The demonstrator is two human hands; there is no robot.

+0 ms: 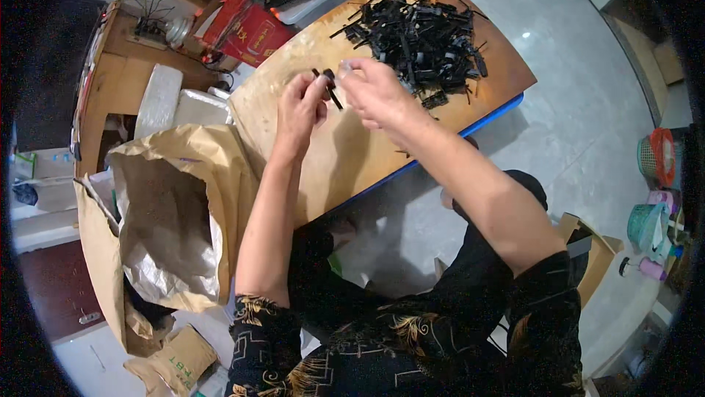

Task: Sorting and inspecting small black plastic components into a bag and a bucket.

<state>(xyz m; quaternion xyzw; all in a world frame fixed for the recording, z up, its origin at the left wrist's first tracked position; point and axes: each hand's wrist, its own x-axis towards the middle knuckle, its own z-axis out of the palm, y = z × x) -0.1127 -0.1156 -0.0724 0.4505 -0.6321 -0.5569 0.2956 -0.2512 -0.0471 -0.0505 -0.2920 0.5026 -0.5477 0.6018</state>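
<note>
While the left hand (297,116) pinches a slim black piece (336,99) above the table (507,66), I cannot tell from afar whether the right hand (378,96) grips anything, and a hasty tug could fling that piece away.

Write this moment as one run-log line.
left hand: holding black part; right hand: close by; table: heap of black parts; paper bag: open
</note>
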